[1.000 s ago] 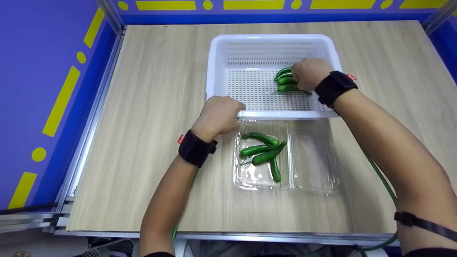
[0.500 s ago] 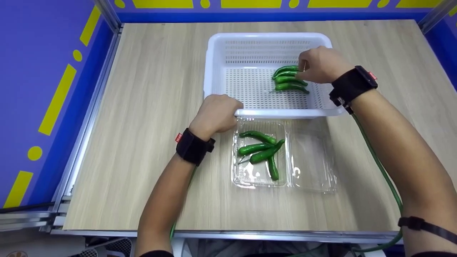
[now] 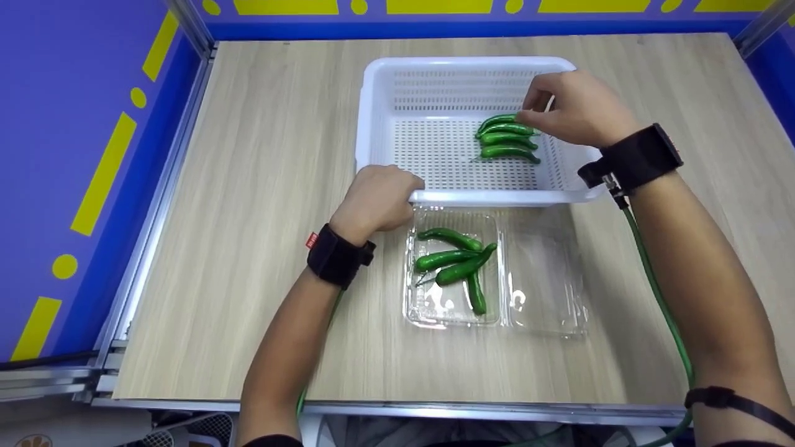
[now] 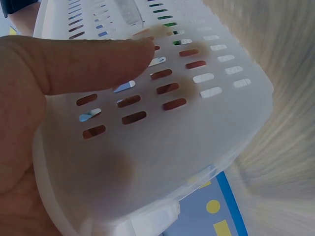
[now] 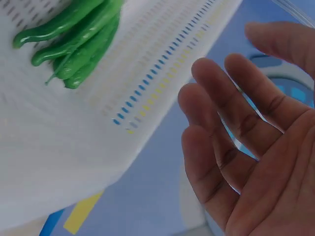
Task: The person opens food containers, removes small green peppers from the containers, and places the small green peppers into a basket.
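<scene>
The left hand (image 3: 380,197) grips the near rim of the white basket (image 3: 397,68) on the desk (image 3: 267,155). To its right, the clear tray (image 3: 546,310) holds four peppers. Farther right, the right hand (image 3: 574,108) hovers released above three green peppers (image 3: 506,138) in the basket; they look light, smooth and slippery, best pinched mid-body.
</scene>
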`<state>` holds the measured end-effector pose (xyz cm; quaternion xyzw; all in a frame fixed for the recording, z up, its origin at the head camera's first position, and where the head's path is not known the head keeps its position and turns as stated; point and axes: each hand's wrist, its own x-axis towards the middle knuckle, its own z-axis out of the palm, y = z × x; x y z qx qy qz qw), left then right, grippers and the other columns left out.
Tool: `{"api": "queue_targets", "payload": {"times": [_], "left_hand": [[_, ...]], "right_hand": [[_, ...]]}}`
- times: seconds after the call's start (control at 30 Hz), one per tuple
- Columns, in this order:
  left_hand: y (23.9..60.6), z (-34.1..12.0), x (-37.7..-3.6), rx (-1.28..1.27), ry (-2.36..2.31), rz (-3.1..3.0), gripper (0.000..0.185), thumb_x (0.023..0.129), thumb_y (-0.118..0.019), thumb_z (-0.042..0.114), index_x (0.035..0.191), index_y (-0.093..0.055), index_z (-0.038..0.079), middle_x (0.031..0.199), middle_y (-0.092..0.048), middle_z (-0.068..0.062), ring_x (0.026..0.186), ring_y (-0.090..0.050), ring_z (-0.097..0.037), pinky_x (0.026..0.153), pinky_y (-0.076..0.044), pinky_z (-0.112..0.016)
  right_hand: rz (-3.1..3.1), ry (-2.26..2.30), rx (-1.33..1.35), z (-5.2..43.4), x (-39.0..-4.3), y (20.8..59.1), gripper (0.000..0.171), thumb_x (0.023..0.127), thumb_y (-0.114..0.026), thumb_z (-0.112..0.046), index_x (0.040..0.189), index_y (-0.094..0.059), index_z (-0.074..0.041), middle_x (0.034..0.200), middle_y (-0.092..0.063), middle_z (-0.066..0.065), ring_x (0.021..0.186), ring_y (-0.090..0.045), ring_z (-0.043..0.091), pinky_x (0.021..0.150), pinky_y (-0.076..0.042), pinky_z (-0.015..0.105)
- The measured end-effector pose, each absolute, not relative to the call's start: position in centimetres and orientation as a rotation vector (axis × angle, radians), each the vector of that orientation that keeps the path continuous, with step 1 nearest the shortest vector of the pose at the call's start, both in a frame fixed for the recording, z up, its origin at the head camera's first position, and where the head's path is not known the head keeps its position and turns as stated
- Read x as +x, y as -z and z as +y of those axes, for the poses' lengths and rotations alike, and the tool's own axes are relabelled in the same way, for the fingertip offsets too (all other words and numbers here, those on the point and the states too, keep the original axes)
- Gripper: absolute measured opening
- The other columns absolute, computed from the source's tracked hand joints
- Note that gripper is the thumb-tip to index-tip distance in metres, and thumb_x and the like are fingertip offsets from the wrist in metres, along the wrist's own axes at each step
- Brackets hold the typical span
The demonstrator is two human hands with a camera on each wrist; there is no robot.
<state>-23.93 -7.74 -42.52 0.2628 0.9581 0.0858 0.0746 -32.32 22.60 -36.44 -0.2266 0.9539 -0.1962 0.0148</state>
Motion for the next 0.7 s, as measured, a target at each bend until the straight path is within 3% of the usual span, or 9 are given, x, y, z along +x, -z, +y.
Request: {"api": "queue_targets", "payload": {"times": [0.23,0.5,0.7], "left_hand": [[42.7,-7.7,-23.9,0.810,-0.268,2.883,0.027,0.070,-0.048,-0.005,0.068,-0.039,0.020,0.065,-0.031,0.005,0.064,-0.039,-0.014,0.055,-0.034,-0.032],[42.6,-7.9,-23.9,0.791,-0.261,2.867,0.024,0.071,-0.049,-0.005,0.072,-0.046,0.019,0.066,-0.034,0.005,0.065,-0.042,-0.014,0.058,-0.037,-0.032],[42.7,-7.8,-24.0,0.806,-0.263,2.869,0.026,0.069,-0.048,-0.005,0.069,-0.040,0.020,0.065,-0.032,0.005,0.063,-0.039,-0.014,0.056,-0.035,-0.031]], "right_hand": [[3.015,0.805,-0.736,22.5,-29.7,35.0,0.026,0.096,-0.066,-0.036,0.100,-0.070,-0.011,0.092,-0.072,0.002,0.074,-0.059,0.013,0.061,-0.041,0.017],[3.019,0.902,-0.829,21.6,-27.4,34.2,0.023,0.095,-0.068,-0.034,0.098,-0.071,-0.011,0.090,-0.072,-0.002,0.076,-0.061,0.008,0.062,-0.043,0.015],[2.983,0.949,-0.904,21.1,-26.0,34.4,0.017,0.094,-0.071,-0.030,0.092,-0.070,-0.013,0.086,-0.070,-0.007,0.075,-0.061,0.007,0.062,-0.043,0.016]]}}
